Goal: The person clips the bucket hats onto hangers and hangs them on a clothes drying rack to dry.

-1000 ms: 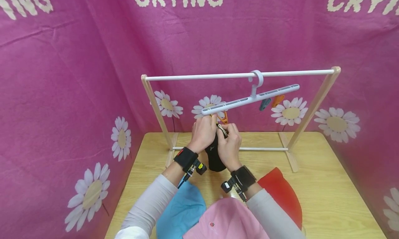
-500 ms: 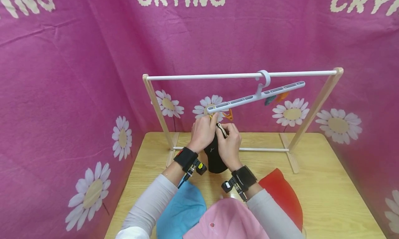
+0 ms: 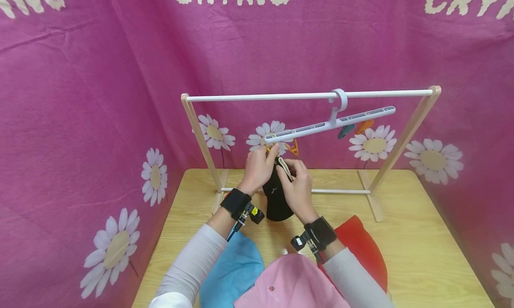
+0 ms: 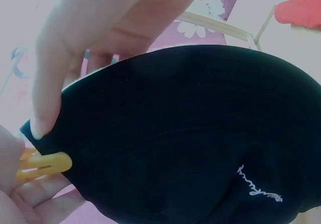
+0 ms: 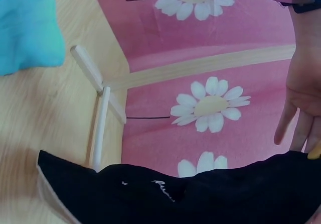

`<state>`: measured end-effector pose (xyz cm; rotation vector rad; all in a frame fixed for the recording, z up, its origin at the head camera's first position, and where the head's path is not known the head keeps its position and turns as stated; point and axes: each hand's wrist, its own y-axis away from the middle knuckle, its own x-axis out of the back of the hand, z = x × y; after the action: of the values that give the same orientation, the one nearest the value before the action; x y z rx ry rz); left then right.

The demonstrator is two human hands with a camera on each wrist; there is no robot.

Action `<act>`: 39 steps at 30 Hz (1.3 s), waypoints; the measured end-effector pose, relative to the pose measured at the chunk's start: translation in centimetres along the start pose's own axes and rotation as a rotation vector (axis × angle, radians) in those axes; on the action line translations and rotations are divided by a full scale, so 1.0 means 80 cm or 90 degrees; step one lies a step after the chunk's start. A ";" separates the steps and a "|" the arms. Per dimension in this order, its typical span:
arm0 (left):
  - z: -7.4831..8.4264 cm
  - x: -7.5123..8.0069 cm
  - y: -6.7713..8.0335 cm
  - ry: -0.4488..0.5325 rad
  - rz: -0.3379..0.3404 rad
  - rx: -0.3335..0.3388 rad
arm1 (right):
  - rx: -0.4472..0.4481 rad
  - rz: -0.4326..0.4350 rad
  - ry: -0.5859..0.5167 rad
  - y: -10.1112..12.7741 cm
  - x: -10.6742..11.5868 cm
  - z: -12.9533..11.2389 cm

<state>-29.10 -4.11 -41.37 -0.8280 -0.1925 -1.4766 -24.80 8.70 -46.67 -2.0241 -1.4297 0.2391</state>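
A black hat (image 3: 278, 205) with pale lining and white script hangs folded between the two hands, below the left end of a white hanger (image 3: 309, 130). My left hand (image 3: 256, 169) pinches a yellow clip (image 4: 50, 163) at that end, and the clip's tip overlaps the hat's edge in the left wrist view. My right hand (image 3: 300, 192) holds the hat's rim, its thumb (image 4: 47, 108) pressed on the black fabric close to the clip. In the right wrist view, the hat (image 5: 150, 194) spans the bottom and the right fingers are mostly hidden.
The hanger hooks over the top bar (image 3: 257, 97) of a wooden rack. An orange clip (image 3: 294, 146) hangs beside the hands; a grey clip (image 3: 345, 131) and another orange clip (image 3: 364, 126) hang farther right. Blue (image 3: 230, 268), pink (image 3: 293, 283) and red (image 3: 361, 250) hats lie on the table.
The hanger has shifted slightly to the right. The right hand has turned and its wrist has moved a little right, showing more of the pale lining. The left hand stays at the clip.
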 end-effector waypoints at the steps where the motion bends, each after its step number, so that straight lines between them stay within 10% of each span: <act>1: -0.001 0.000 0.000 0.004 -0.001 0.001 | -0.005 -0.006 -0.002 0.001 0.002 0.001; 13: -0.005 0.002 -0.001 0.025 0.000 0.016 | -0.035 -0.033 -0.046 0.024 0.020 0.016; 22: -0.010 -0.004 0.004 0.067 -0.019 0.023 | -0.037 -0.054 -0.043 0.031 0.035 -0.029; 39: -0.037 -0.005 0.037 0.120 -0.014 0.078 | -0.123 -0.035 -0.026 0.039 0.051 0.052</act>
<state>-27.48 -5.91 -44.83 -0.5870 -0.1489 -1.5383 -22.80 13.35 -50.92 -2.1395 -1.5842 0.1235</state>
